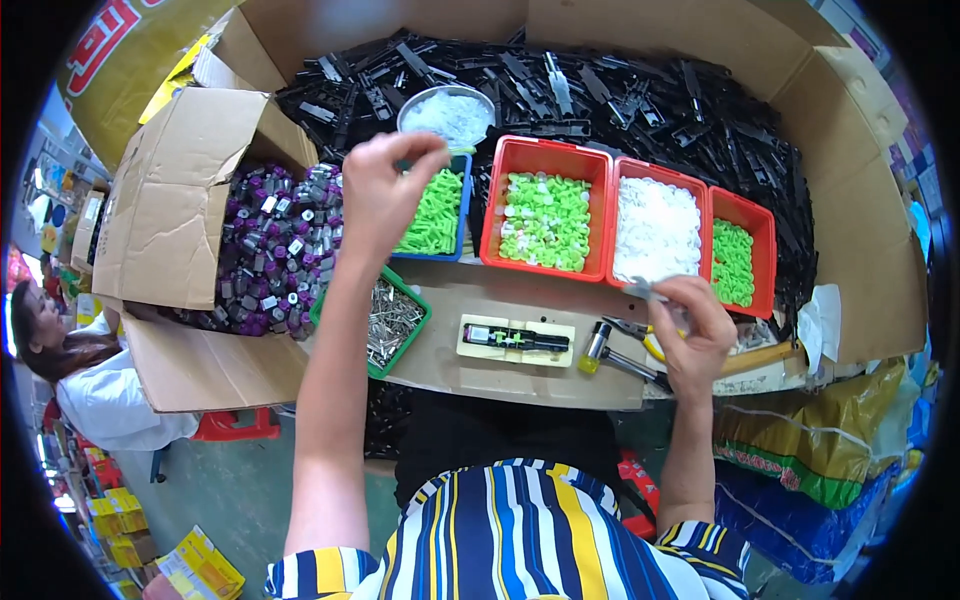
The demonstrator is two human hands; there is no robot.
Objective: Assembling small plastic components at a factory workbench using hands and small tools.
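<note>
My left hand (388,185) hovers over the blue bin (466,205) of green stick-like parts (432,215), just below the round metal bowl (490,106) of clear pieces. Its thumb and fingers are pinched together; whatever they hold, if anything, is too small to make out. My right hand (695,328) pinches a small pale, translucent piece (640,289) at the front edge of the red bin of white parts (658,230). Between the hands, a black device with green parts (520,340) lies in a cream holder (480,355) on the cardboard surface.
Red bins of green caps (548,220) and small green parts (733,262) flank the white ones. Screws fill a green bin (392,325). A yellow-ended hammer (597,347) and pliers (630,328) lie right. Purple-and-grey parts (280,250) and black parts (640,95) fill cardboard boxes. A person (110,385) sits left.
</note>
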